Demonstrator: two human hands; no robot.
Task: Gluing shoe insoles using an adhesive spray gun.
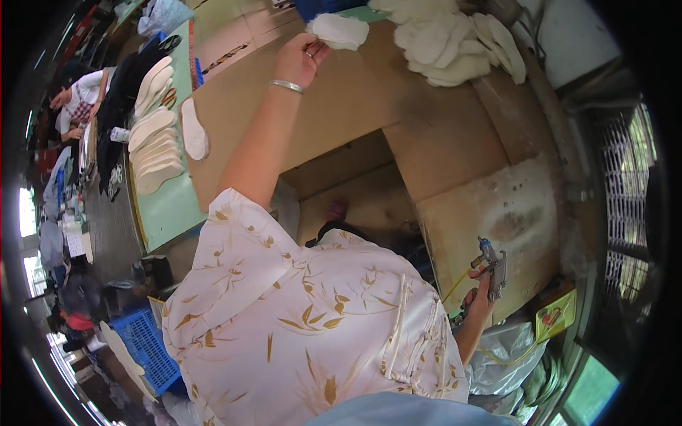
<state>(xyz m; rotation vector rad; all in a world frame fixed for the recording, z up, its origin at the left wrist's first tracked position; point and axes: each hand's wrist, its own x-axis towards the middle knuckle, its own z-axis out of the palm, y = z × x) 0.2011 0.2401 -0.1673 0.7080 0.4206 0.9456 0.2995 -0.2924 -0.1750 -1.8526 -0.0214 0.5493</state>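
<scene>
Head view. The left hand (302, 58) is extended to the far side of the cardboard-covered work surface (369, 106). Its fingers (317, 48) are narrow and touch the near-left edge of a single white insole (339, 30); whether they actually pinch it cannot be told. The insole lies just beyond the fingertips, further away and slightly to the right, with its long axis running left to right across the surface. The left hand is the nearer hand by a wide margin. A metal bangle (286, 86) sits on the left wrist.

The right hand (480, 302) is near the body at lower right, well apart from the insole. Its fingers are wrapped around the grip of a spray gun (491, 264), nozzle end pointing away from the person. A yellow hose (456, 284) leads off the gun.

Count: one insole at the fingers. One loose heap of white insoles (451, 42) lies to the far right of it; roughly a dozen, overlapping, so no exact count is possible. On the green table (170, 206) at left, one fanned row of cream insoles (153, 142), about ten, and one separate white insole (194, 129) beside the row. One spray gun. A blue crate (145, 344) stands at near left.
</scene>
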